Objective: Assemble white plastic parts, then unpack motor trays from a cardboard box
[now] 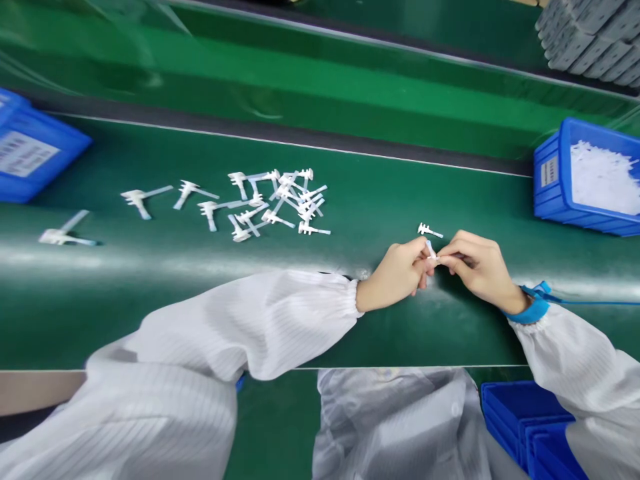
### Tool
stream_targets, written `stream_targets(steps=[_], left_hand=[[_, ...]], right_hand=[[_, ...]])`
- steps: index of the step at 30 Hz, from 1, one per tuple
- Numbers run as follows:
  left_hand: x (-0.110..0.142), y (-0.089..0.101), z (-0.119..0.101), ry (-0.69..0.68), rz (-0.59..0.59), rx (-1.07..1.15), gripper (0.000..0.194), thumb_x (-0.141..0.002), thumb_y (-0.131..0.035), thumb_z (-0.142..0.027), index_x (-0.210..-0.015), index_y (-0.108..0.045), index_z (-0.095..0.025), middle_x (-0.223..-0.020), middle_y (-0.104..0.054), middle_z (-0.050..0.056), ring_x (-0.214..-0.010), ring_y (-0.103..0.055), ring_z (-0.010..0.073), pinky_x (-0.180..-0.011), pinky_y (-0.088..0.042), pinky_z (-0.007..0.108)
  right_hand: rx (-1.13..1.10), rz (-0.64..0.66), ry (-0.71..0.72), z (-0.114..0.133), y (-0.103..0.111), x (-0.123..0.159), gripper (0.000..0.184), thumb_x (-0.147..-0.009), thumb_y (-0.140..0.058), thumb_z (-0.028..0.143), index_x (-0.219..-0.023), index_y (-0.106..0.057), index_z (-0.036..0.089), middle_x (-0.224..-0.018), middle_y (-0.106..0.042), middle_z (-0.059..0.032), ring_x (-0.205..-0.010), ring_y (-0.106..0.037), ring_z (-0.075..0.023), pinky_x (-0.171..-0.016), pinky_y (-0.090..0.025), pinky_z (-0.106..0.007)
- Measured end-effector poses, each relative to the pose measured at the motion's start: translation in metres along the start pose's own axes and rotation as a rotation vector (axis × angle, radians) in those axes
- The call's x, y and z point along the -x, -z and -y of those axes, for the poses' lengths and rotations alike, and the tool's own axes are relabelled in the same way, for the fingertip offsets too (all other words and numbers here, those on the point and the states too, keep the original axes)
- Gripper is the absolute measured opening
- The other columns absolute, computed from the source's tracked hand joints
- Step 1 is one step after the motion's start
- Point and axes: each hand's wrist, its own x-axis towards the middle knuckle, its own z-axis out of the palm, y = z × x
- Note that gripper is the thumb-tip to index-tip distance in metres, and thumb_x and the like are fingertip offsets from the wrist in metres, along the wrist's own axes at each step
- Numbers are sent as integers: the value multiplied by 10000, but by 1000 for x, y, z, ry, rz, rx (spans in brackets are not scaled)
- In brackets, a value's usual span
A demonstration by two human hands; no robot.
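Between my two hands is a small white plastic part with a pale blue end point(431, 249). My left hand point(400, 270) pinches it between thumb and fingers. The fingertips of my right hand point(475, 267) are pressed together at its right side; whether they hold a separate piece is too small to see. Just beyond the hands lies a single white toothed plastic part point(429, 231) on the green tabletop point(370, 200). To the left rests a loose cluster of similar white parts point(287, 193), several with pale blue tips and strips.
A blue bin point(560, 173) full of small white pieces point(603, 177) stands at the right. Another blue bin point(40, 157) is at the far left. Grey stacked trays point(593, 43) sit at the upper right. A blue wrist strap point(535, 307) trails its cord rightward. Blue bins point(530, 420) are below the table edge.
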Motion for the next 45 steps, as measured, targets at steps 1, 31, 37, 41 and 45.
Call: stream_targets(steps=[1,31,37,41,45], left_hand=[[0,2,-1,10,23,53,139,-886,-532,-164,-770,-459,-186,-615,-555,-65,-374,-499,50,-331,-354,150],[3,2,-2,-56,60,-78,230,-1000,-444,-348,-856,-509,-182,-677,-584,-49,-499,-568,61,-433,-415,154],[4,3,-4,-74,48,-173,214,-995,-392,-263,-805,-461,-193,-620,-544,-73,-452,-509,43,-485,-408,160],[5,4,-1,-144,6,-339,211,-971,-380,-214,-760,-397,-212,-569,-510,-74,-473,-492,67,-533,-404,185],[5,3,2,-163,-17,-468,183,-898,-392,-117,-755,-356,-225,-577,-523,-65,-486,-491,91,-548,-393,209]], right_hand=[[-17,22,4,-1,4,-1,182,-956,-613,216,-807,-712,182,-676,-596,-6,-586,-537,-109,-549,-396,-249],[-109,4,-200,7,9,7,142,-889,-650,243,-815,-744,167,-678,-670,-18,-521,-529,-82,-437,-388,-191],[-46,-59,-144,7,-3,13,144,-903,-651,239,-831,-758,175,-661,-667,-11,-518,-524,-85,-473,-394,-208],[22,-155,-125,10,-13,17,148,-909,-642,242,-845,-760,182,-627,-631,-4,-516,-503,-90,-493,-394,-220],[35,-143,-131,13,-15,17,149,-917,-636,245,-863,-761,185,-634,-620,-4,-523,-495,-93,-491,-377,-227]])
